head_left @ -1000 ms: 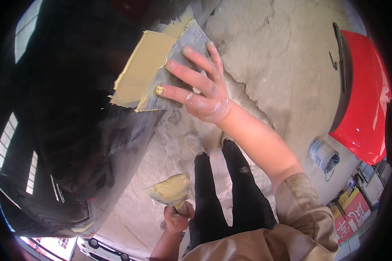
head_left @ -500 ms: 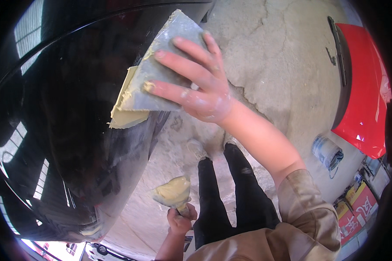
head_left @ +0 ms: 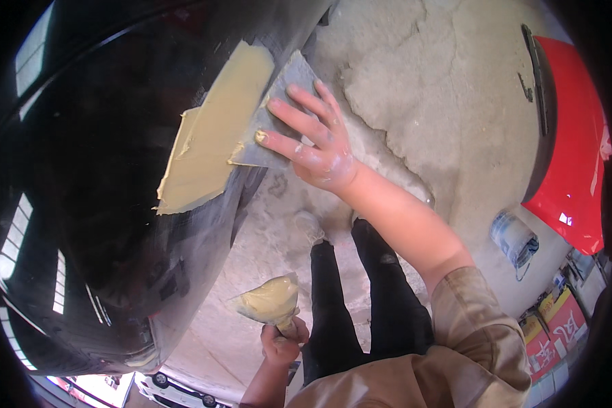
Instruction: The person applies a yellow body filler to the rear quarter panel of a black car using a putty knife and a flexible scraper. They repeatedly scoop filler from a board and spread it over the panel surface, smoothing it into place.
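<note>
Right hand (head_left: 323, 151) grasps grey spreader (head_left: 296, 69), fingers (head_left: 299, 121) splayed, likely for even pressure; filler patch (head_left: 214, 136) just left, on black panel (head_left: 115, 177); left hand (head_left: 279, 347), lower, grips paste-loaded putty knife (head_left: 289, 329), apparently as reserve

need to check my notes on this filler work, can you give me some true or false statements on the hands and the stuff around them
1. The right hand has its fingers on a grey spreader. True.
2. The left hand is empty. False: the left hand grips a putty knife by its handle.
3. A yellow filler patch lies on the black panel. True.
4. The red panel is at the picture's left. False: the red panel is at the right.
</note>
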`<state>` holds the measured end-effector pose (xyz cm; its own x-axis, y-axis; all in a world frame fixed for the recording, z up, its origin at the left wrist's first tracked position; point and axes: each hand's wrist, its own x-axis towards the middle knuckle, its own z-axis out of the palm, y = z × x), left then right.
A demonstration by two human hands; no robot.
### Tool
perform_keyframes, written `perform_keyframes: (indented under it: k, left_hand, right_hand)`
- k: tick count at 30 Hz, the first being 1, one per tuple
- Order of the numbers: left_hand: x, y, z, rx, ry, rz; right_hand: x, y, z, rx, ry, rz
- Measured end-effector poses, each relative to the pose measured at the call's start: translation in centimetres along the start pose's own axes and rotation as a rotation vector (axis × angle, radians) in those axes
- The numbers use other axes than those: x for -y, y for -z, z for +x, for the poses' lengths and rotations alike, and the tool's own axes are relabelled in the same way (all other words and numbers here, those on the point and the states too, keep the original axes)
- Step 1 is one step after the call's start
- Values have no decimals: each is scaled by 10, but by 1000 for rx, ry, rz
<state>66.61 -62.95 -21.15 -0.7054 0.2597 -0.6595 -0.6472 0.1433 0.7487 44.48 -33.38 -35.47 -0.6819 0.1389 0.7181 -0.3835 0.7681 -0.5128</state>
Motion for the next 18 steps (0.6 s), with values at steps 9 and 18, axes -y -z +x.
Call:
perform_keyframes:
  k: [9,18]
  left_hand:
    - [-15,-11,-4,-45,17,-24]
    - [-13,-6,3,-44,-23,-21]
  right_hand:
    - [33,45,53,-43,114,-10]
    - [54,17,66,-75,97,-29]
